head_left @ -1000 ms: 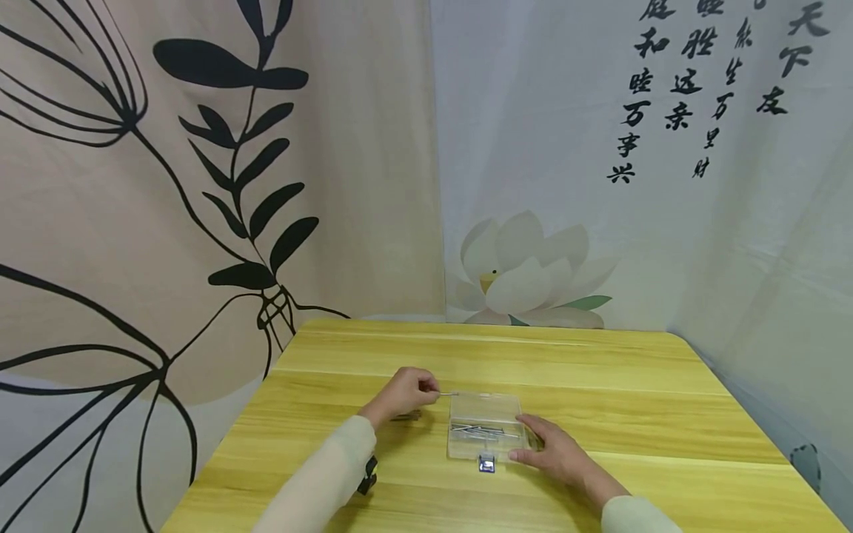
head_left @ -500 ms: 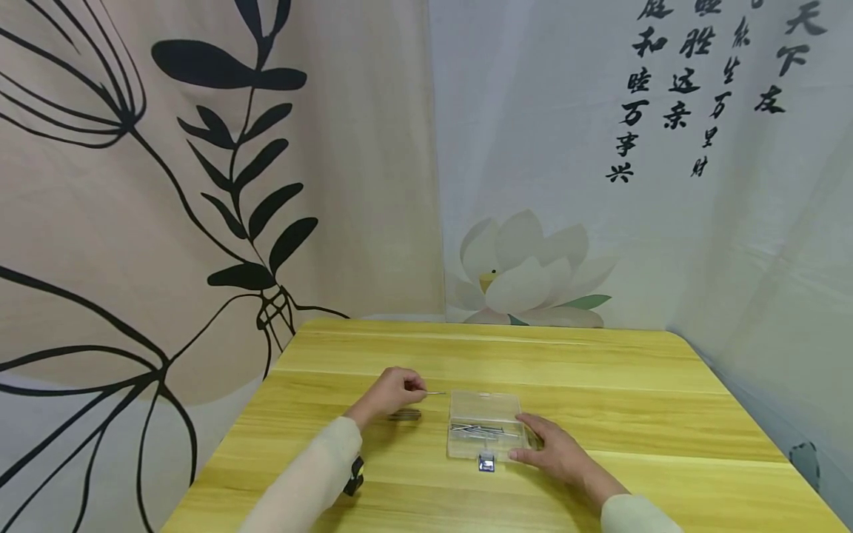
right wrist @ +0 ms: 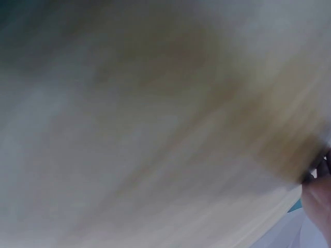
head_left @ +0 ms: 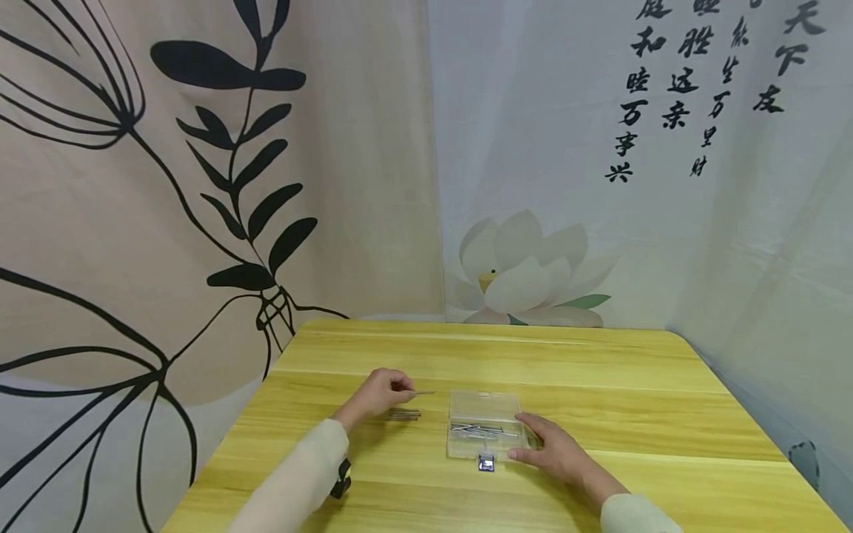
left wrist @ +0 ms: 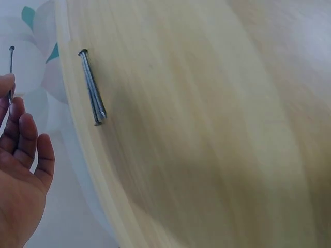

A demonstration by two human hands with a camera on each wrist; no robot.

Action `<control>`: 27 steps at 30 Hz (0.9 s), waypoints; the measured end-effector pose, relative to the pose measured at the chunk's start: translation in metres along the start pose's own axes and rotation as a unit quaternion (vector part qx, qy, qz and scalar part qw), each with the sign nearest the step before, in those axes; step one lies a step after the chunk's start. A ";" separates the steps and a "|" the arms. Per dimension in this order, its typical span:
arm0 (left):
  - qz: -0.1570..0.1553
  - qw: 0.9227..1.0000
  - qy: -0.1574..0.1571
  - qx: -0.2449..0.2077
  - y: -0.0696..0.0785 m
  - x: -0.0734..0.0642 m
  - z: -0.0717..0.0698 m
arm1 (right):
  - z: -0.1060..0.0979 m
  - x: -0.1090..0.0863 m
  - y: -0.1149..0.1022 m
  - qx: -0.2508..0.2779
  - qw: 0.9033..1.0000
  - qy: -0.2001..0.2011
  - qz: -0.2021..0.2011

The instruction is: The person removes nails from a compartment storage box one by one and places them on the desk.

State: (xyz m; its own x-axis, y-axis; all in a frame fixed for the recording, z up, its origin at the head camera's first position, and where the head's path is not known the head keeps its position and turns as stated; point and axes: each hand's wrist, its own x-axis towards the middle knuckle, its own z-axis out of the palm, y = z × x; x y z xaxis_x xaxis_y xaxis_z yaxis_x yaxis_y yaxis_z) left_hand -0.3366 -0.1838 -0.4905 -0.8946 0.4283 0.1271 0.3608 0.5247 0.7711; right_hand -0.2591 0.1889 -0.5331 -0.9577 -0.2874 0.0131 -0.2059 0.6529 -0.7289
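Head view, lower centre: my left grip pinched a nail, moved clear of box toward nail pile; right grip held box.

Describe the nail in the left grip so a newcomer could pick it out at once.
Find the yellow table, then the left grip above it. The nail juts from that grip toward the clear box. Unlike the bunch on the table and the nails in the box, it is held, alone.

Box sits on table; nails lie inside. Left of box: loose nails, left hand, single nail. Right of box: right hand, touching. Behind box: cloth.
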 end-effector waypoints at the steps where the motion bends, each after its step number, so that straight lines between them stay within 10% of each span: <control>1: -0.003 1.000 0.000 0.003 -0.001 -0.002 -0.001 | 0.000 0.000 0.000 0.000 1.000 0.000 -0.001; 27: -0.024 1.000 -0.018 0.009 -0.022 -0.026 -0.003 | -0.001 0.000 0.000 0.005 1.000 -0.007 0.004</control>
State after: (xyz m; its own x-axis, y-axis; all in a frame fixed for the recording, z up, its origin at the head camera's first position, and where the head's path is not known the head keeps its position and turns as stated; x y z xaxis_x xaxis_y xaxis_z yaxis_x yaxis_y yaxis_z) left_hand -0.3223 -0.2086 -0.5091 -0.9010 0.4285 0.0673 0.3227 0.5585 0.7641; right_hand -0.2593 0.1896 -0.5321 -0.9564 -0.2920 -0.0024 -0.1962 0.6486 -0.7354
